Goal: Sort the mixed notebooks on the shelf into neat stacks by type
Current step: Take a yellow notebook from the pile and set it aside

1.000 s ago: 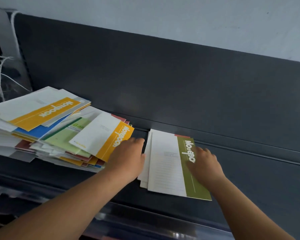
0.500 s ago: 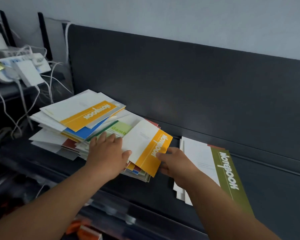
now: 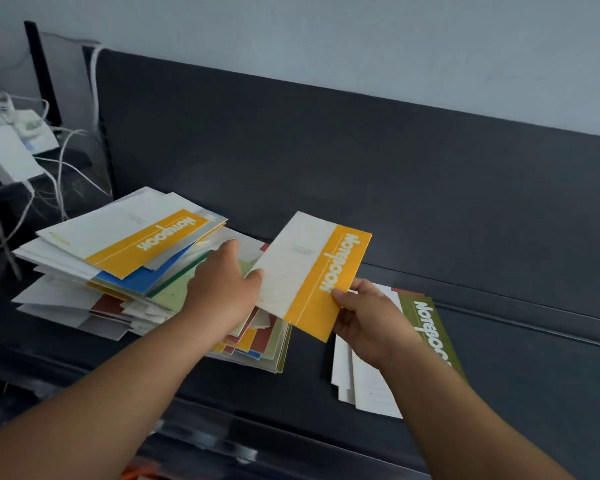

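Right hand's (image 3: 364, 320) fingers lie hidden behind the yellow notebook (image 3: 312, 271). Its forearm (image 3: 444, 393) covers part of the green notebook (image 3: 425, 318). Items (image 3: 243, 453) at bottom edge blurred, unidentifiable.

Held notebook (image 3: 312, 271): white cover, broad yellow-orange band along one edge, white lettering on the band, a thin white line beside it.
Top notebook (image 3: 132, 233) of the pile: the same white cover with yellow-orange band and white lettering.
Pile (image 3: 146, 282), lower layers: blue, a dark green edge, pale green, maroon, yellow, olive, white.
Stack (image 3: 426, 327): white cover with olive-green band and white lettering; a red-brown corner shows beneath.
Shelf (image 3: 516, 393): plain dark grey.
Back panel (image 3: 326, 150): the same dark grey, unpatterned.
Wall (image 3: 326, 36): pale blue-grey.
Cables (image 3: 94, 84): white.
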A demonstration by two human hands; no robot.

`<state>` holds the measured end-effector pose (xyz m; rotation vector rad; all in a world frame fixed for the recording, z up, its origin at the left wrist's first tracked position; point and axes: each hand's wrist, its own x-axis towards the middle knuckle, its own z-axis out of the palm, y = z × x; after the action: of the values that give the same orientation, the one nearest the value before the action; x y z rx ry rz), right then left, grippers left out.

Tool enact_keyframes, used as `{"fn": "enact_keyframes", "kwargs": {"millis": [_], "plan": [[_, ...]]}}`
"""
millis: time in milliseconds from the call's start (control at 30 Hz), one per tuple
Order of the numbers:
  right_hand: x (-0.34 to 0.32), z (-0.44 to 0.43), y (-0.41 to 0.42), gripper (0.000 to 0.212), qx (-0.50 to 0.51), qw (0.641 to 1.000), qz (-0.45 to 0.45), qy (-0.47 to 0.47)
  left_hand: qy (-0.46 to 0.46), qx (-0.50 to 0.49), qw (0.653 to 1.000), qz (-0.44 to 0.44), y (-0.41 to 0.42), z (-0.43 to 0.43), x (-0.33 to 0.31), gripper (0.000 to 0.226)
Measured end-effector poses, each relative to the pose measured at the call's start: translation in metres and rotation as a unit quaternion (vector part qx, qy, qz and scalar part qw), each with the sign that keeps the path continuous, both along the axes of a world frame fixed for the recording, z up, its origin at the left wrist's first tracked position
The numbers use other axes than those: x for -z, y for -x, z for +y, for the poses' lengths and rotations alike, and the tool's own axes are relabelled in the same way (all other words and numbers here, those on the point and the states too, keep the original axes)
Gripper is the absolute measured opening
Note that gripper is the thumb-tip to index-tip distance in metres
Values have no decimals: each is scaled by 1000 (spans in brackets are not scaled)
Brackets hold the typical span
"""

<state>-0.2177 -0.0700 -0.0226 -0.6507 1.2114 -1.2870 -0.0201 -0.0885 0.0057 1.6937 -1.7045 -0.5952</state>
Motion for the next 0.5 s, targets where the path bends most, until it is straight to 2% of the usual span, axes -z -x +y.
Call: {"fn": "enact_keyframes", "kwargs": {"millis": [33,133,200,300,367,433,500], "plan": [[-4,15,31,13,22,999,7,23,-19,25,999,15,32,1,-3,55],[-2,25,51,12,36,998,51,4,-64,65,992,91,41,9,1,27],[12,61,110,15,110,989,101,-17,-84,139,986,43,92,18,22,20],[22,77,161,19,182,963,186,-62,-34,122,990,-61,89,18,22,21],[20,86,190,22,213,939,256,-87,-15,104,987,-126,78,9,22,32],[20,92,211,24,218,910,331,-118,-10,85,983,-161,65,2,22,39],[19,94,221,24,211,882,395,-148,-6,76,980,-186,57,-1,24,36]]}}
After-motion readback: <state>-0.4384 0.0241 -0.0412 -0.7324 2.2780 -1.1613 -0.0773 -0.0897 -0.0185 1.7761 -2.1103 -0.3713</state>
